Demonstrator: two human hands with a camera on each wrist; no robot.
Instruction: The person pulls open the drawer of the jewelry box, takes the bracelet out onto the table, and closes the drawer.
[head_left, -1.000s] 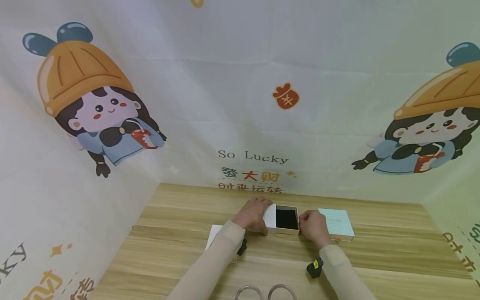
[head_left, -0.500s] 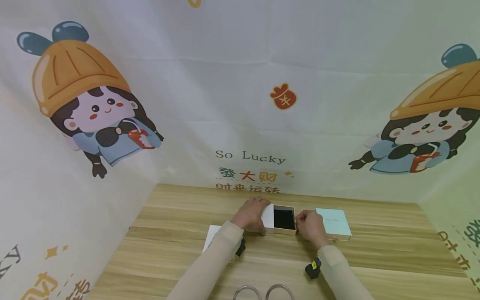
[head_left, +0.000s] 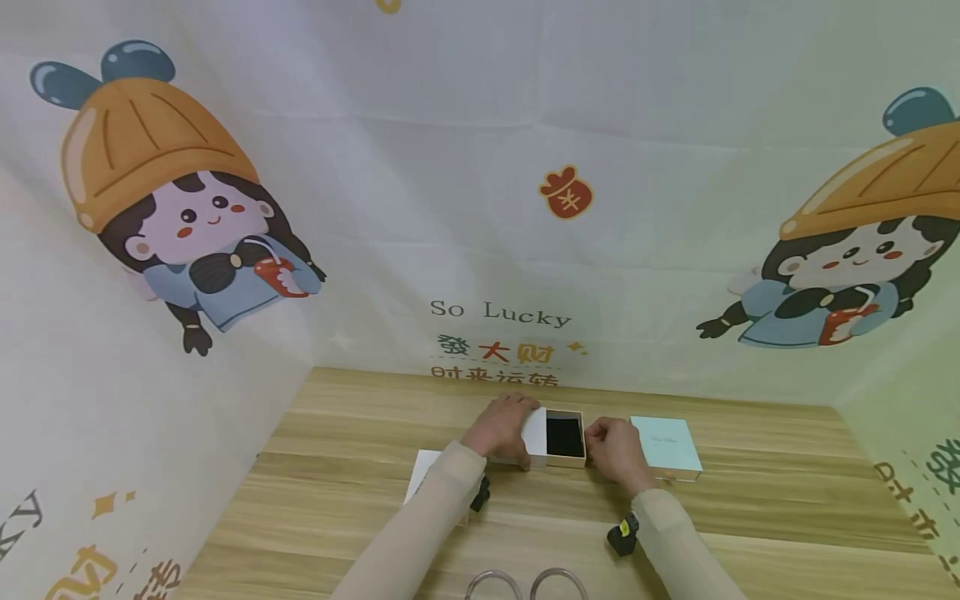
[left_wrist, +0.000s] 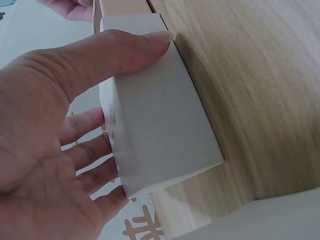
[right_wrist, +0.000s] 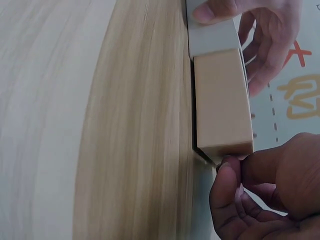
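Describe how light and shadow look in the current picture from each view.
Head: the printed backdrop turns greenish toward the right, and the black interior of the tan drawer shows almost no detail; left wrist: a shadow lies on the wood-grain tabletop beside the white box sleeve; right wrist: the tan drawer's end face is darker than its side.

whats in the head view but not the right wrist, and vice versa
Head view only: cartoon figures, two ring-shaped rims at the bottom edge, another white box partly behind the left forearm.
Right wrist view only: the outer end face of the tan drawer.
Both: that drawer partly inside its white cover, left hand on the cover, right hand at the drawer's end, wooden table, printed backdrop.
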